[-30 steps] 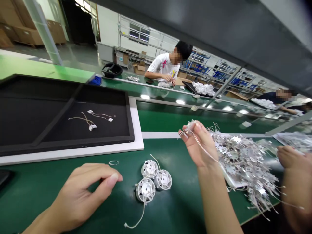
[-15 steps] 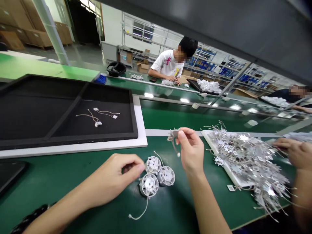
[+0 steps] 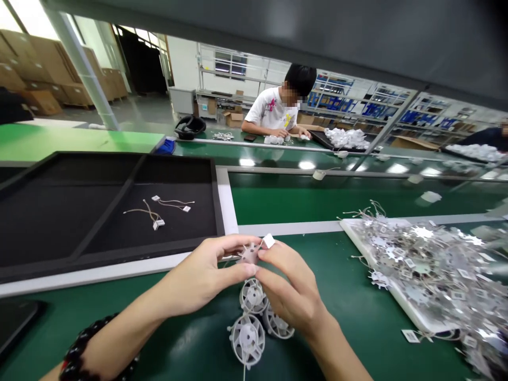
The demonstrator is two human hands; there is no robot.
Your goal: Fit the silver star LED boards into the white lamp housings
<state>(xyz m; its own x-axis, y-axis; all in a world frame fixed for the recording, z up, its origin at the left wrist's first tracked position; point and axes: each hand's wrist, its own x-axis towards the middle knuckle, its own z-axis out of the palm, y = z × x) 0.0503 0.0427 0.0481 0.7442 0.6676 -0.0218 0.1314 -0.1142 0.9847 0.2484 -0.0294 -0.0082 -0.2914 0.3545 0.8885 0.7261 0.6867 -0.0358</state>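
Note:
My left hand [image 3: 200,278] pinches a small silvery toothed plate [image 3: 249,254] between thumb and fingers, above the green table. My right hand [image 3: 296,288] is closed at the plate's right side, its fingertips against it. A white square tag [image 3: 269,241] on a thin wire sticks up by the right fingers. Just below the hands stand three round white-grey fan-like parts with vaned tops: one at the back [image 3: 253,296], one at the front [image 3: 247,338] with a wire, and one at right [image 3: 280,324], partly hidden by my right hand.
A white tray [image 3: 391,288] heaped with toothed plates [image 3: 424,264] and wires lies at right. At left is a black divided tray [image 3: 174,233] holding several tagged wires [image 3: 157,224]. A co-worker [image 3: 273,114] sits across the belt [image 3: 286,198]. A dark shelf hangs overhead.
My right hand has brought the plate left and my left hand has risen to meet it, so both are on it. Another person's hand at the pile has left the view.

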